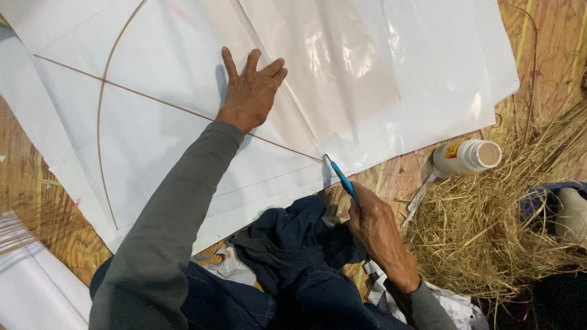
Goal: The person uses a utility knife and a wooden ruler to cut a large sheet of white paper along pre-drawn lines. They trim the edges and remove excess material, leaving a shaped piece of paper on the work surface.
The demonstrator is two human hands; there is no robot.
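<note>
My left hand (252,90) lies flat, fingers spread, on a large white paper sheet (153,134) spread over a wooden board. Thin bamboo sticks (147,98) form a cross and a bowed arc on the sheet, and my palm presses beside the straight stick. My right hand (374,223) grips a blue utility knife (341,176), its blade tip touching the paper's edge at the end of the straight stick. A clear plastic sheet (367,67) overlaps the paper at the upper right.
A white bottle (468,156) lies on its side right of the knife. Dry straw (489,226) is heaped at the right. Dark blue cloth (293,244) is bunched over my lap. More white sheets (30,287) sit at the lower left.
</note>
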